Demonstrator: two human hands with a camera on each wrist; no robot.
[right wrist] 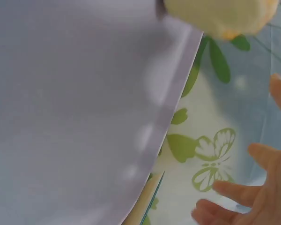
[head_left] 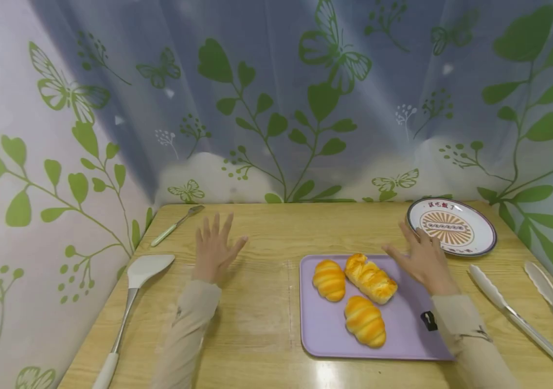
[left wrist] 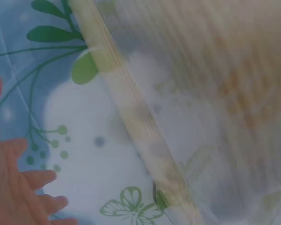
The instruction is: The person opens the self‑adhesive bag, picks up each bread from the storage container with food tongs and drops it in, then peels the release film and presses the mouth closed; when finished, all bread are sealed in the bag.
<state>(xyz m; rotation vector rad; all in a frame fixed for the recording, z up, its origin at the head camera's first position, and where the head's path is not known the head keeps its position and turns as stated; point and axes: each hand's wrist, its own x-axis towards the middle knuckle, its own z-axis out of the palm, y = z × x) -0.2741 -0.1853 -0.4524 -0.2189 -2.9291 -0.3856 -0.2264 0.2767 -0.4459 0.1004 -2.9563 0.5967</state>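
My left hand [head_left: 215, 251] is held above the wooden table, fingers spread and holding nothing. In the left wrist view its fingers [left wrist: 37, 179] appear at the lower left, clear of any object. Over the right side of a purple tray [head_left: 325, 352] hovers my right hand [head_left: 424, 262], its fingers spread as well, near the plate's front edge. On the tray lie two croissant-shaped breads [head_left: 329, 281] and one longer bread loaf [head_left: 371, 278]. The right wrist view shows the hand's fingers [right wrist: 239, 192] apart from the tray [right wrist: 84, 117], with part of a bread [right wrist: 220, 14] at the top.
A white patterned plate [head_left: 485, 235] sits at the back right. Metal tongs [head_left: 514, 319] lie along the right edge. At left are a white-headed spatula [head_left: 147, 268] and a small fork-like utensil [head_left: 176, 227]. A printed curtain [head_left: 276, 108] hangs behind the wooden table [head_left: 257, 324].
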